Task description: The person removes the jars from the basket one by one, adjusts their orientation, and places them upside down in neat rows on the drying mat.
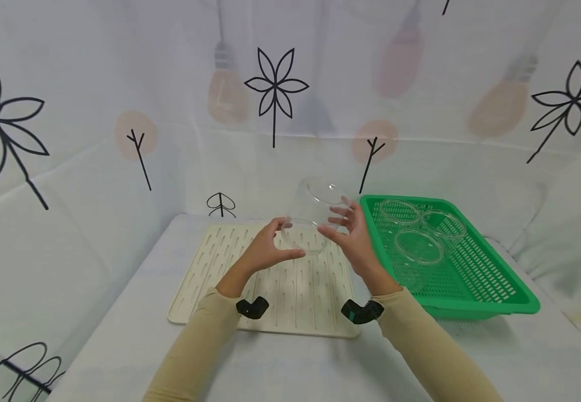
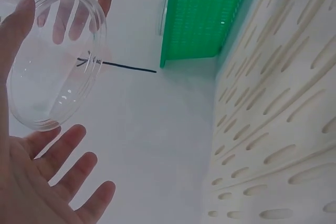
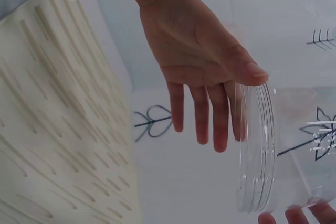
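Both hands hold a clear round container (image 1: pixel 306 240) above a cream ribbed mat (image 1: pixel 290 304). My left hand (image 1: pixel 265 249) grips its left side, thumb below and fingers curled behind. On the other side, my right hand (image 1: pixel 355 237) has its thumb on the rim and its fingers around the far edge. A second clear ring shows above the lower one; whether it is the container's other end or a separate piece, I cannot tell. The left wrist view looks through the container (image 2: pixel 52 77) to the right fingers. In the right wrist view the right thumb rests on its layered rim (image 3: pixel 257 150).
A green plastic basket (image 1: pixel 501 309) with slotted walls stands at the right, holding several clear round containers (image 1: pixel 418 247). The white table surface (image 1: pixel 300 368) lies around the mat. Behind hangs a white cloth (image 1: pixel 315 123) printed with flowers and bulbs.
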Tool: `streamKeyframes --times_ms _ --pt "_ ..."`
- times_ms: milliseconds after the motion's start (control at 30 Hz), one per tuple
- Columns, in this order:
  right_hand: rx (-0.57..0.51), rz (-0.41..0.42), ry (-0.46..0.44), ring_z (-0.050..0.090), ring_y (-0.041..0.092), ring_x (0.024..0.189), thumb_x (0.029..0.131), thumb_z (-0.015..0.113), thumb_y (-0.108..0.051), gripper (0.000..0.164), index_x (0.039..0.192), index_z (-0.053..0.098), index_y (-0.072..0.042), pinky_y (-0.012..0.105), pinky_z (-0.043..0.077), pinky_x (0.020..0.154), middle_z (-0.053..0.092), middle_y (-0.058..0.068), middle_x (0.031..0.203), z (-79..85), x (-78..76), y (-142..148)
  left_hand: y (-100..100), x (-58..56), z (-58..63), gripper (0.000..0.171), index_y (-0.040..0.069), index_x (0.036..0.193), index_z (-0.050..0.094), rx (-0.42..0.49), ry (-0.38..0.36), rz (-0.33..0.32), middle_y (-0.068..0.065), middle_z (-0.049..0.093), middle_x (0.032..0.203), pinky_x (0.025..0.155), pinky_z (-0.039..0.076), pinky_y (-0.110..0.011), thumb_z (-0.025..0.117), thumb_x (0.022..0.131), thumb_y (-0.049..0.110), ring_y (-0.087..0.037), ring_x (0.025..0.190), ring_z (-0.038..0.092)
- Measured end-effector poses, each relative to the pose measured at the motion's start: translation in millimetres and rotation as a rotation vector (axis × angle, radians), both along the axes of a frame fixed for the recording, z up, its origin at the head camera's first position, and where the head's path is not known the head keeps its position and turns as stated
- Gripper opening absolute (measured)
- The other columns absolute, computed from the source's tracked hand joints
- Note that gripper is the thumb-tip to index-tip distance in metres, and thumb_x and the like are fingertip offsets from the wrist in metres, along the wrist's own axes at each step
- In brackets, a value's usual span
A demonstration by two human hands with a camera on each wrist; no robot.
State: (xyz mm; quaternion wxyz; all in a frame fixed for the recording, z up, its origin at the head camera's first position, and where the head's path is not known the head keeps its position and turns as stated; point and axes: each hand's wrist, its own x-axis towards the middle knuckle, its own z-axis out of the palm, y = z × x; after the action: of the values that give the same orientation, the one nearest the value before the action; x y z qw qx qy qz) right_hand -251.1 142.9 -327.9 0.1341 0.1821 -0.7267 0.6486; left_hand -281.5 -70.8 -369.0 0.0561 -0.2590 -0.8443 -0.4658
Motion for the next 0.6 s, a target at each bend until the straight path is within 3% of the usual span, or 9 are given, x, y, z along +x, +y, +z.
streamKeyframes --times_ms 367,600 --pt "0.035 -0.025 0.008 0.045 0.033 0.118 0.082 0.067 -0.007 0.078 0.144 0.021 -0.007 0.053 0.044 0.088 0.042 0.018 0.135 0.6 -7.2 -0.7 -16.9 5.3 -7.8 0.088 0.015 0.142 0.035 -0.019 0.006 0.087 -0.005 0.040 0.138 0.099 0.036 -0.048 0.078 0.071 0.044 -0.022 0.125 0.037" --pt "0.020 -0.026 -0.017 0.045 0.031 0.118 0.082 0.069 -0.009 0.079 0.145 0.021 -0.008 0.050 0.044 0.088 0.041 0.016 0.135 0.9 -14.3 -0.8 -37.1 12.9 -22.3 0.090 0.014 0.140 0.038 -0.088 0.017 0.130 -0.007 0.037 0.141 0.099 0.034 -0.052 0.078 0.068 0.050 -0.028 0.129 0.033"
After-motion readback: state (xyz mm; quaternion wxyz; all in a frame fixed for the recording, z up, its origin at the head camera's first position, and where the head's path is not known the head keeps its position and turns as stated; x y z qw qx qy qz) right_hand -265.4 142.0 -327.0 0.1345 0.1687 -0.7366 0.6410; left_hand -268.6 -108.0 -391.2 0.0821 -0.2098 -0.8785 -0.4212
